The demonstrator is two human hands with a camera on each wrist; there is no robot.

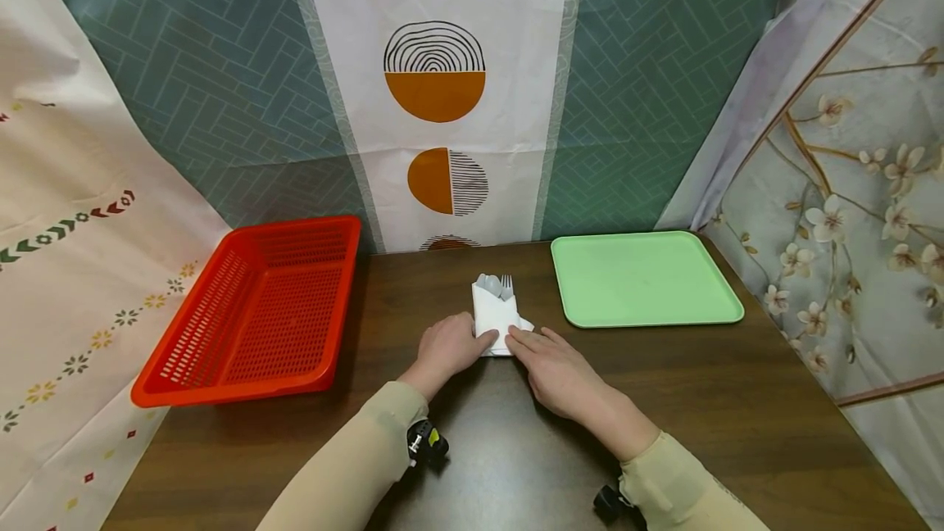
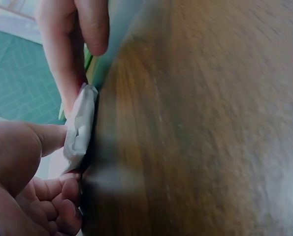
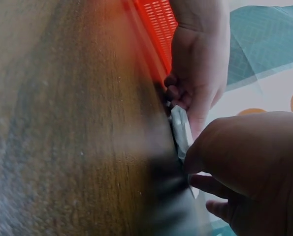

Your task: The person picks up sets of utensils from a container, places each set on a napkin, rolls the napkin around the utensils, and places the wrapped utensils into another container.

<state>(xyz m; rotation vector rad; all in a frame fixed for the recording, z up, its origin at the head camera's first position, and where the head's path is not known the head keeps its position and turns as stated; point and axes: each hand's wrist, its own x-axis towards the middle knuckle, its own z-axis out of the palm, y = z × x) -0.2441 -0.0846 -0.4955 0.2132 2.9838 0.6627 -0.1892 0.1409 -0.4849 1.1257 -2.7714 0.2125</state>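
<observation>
Head view: a white folded paper napkin point(image 1: 496, 319) was seen lying on the dark brown wooden table point(image 1: 723, 400), centre, between a red perforated plastic basket point(image 1: 254, 314) on the left and a pale green flat plastic tray point(image 1: 645, 277) on the right. Grey plastic cutlery point(image 1: 496, 285), a fork and what looked like a spoon, was seen tucked into the napkin's far end, with only the heads showing. The left hand point(image 1: 450, 347) was laid at the napkin's near-left edge, fingers curled, thumb on the paper. The right hand point(image 1: 556, 367) was laid at the near-right edge, fingers held together and extended onto the fold. Basket and tray were both seen with nothing in them.

Left wrist view: blurred. The napkin edge point(image 2: 80, 128) was seen pinched between the left thumb and curled fingers point(image 2: 62, 196); the right hand's fingers point(image 2: 70, 54) were touching it from the far side.

Right wrist view: blurred. The napkin point(image 3: 181, 132) was seen edge-on between both hands; the right hand's fingers were seen bent onto it, but whether they were pressing or pinching could not be told.

Progress, as judged: the cutlery was already wrapped and the fold was being finished or pressed flat. The bundle had not been lifted or placed in either container.
</observation>
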